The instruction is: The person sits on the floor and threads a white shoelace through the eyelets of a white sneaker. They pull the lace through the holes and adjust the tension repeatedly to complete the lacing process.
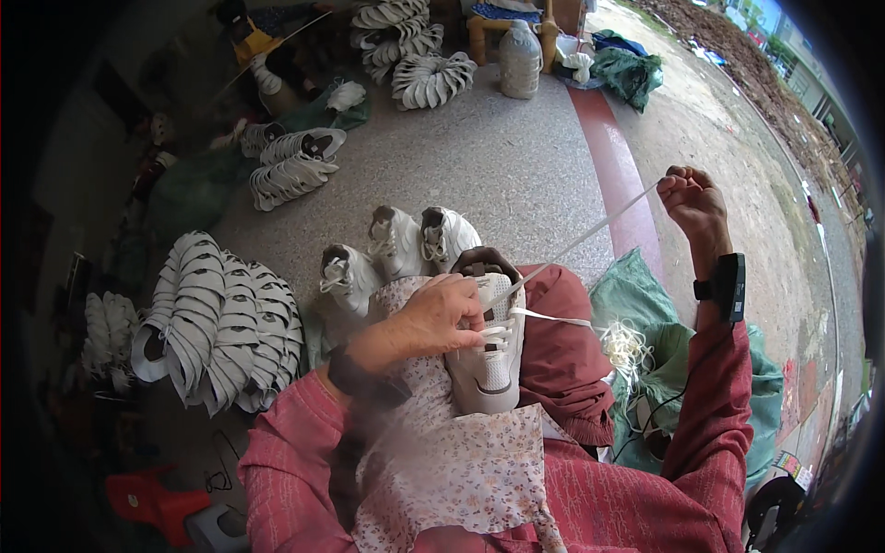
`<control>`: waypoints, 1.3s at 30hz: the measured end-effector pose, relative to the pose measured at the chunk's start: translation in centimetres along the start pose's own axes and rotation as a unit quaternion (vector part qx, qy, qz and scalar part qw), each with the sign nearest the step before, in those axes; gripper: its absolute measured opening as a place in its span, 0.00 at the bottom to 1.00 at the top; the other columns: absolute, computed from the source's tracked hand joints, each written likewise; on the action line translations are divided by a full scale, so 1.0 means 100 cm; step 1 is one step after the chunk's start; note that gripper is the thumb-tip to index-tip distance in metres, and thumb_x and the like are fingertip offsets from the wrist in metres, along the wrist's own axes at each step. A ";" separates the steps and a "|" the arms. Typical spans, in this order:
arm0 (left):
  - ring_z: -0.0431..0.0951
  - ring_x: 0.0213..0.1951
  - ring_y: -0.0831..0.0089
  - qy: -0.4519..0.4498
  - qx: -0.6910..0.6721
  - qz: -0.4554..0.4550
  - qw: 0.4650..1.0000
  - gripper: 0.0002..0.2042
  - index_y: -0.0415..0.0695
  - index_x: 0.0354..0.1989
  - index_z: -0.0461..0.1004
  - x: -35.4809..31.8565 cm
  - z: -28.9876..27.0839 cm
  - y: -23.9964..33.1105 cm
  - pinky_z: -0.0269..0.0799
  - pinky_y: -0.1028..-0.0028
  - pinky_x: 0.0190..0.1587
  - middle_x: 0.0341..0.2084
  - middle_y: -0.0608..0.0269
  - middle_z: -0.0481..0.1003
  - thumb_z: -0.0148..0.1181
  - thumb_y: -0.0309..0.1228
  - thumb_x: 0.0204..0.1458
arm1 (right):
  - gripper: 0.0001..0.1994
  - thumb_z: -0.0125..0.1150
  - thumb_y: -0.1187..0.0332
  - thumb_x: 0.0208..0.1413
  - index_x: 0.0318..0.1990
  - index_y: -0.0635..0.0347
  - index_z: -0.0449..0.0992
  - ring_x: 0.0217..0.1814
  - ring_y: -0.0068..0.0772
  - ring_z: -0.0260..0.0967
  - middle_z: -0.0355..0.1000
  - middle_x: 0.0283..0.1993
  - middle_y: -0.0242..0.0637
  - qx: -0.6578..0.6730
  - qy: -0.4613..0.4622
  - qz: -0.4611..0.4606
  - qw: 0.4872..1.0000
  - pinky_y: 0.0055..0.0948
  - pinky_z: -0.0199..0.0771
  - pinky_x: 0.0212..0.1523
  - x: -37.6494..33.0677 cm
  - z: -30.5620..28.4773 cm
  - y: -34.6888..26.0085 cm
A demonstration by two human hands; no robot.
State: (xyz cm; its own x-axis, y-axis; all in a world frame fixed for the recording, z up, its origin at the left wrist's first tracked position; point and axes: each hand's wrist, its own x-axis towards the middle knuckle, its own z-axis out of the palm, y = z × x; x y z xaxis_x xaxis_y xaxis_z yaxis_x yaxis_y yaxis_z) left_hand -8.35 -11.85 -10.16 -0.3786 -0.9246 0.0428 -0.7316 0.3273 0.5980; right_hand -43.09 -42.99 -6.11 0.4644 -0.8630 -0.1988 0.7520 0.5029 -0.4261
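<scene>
A white shoe [498,382] is rested on the lap [562,359]. The left hand [433,318] is laid on it with bent fingers; whether anything is pinched there cannot be told. A white lace [599,224] is pinched by the raised right hand [690,205] and held out straight. Three more shoes [395,244] are seen just past the lap.
</scene>
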 end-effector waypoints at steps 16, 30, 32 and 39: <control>0.73 0.42 0.73 -0.037 -0.218 -0.141 0.965 0.09 0.44 0.43 0.79 0.000 -0.016 0.001 0.69 0.73 0.48 0.37 0.68 0.72 0.65 0.32 0.55 | 0.04 0.45 0.76 0.56 0.29 0.62 0.60 0.25 0.32 0.56 0.56 0.24 0.37 0.104 0.042 -0.088 0.990 0.29 0.63 0.28 -0.004 -0.050 -0.121; 0.76 0.40 0.74 -0.027 -0.306 0.071 0.949 0.13 0.40 0.49 0.76 0.022 -0.006 0.053 0.71 0.71 0.44 0.35 0.61 0.77 0.53 0.36 0.67 | 0.25 0.49 0.81 0.65 0.69 0.73 0.55 0.51 0.32 0.73 0.66 0.64 0.52 -0.234 -0.250 -0.225 0.912 0.32 0.76 0.57 -0.123 0.074 -0.092; 0.77 0.38 0.75 -0.036 -0.417 0.045 0.907 0.13 0.41 0.48 0.76 0.007 -0.030 0.070 0.72 0.71 0.44 0.33 0.62 0.77 0.52 0.37 0.68 | 0.26 0.50 0.79 0.65 0.69 0.71 0.55 0.51 0.28 0.72 0.64 0.67 0.52 -0.314 -0.248 -0.251 0.881 0.29 0.75 0.56 -0.131 0.077 -0.075; 0.71 0.27 0.72 0.311 -0.588 0.146 0.733 0.10 0.44 0.36 0.69 -0.098 -0.123 0.083 0.72 0.66 0.42 0.25 0.69 0.68 0.46 0.33 0.70 | 0.16 0.57 0.61 0.67 0.51 0.65 0.77 0.48 0.28 0.76 0.78 0.50 0.39 -0.574 -0.116 -0.111 0.803 0.29 0.75 0.48 -0.129 0.006 0.086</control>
State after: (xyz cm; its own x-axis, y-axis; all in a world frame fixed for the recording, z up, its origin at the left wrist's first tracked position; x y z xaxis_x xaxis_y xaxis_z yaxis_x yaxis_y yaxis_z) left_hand -3.74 -2.44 4.18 0.1769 -0.8783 0.4442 0.4608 0.4727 0.7511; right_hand -42.38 -27.54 -6.68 0.5528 -0.8264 0.1074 -0.0365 -0.1528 -0.9876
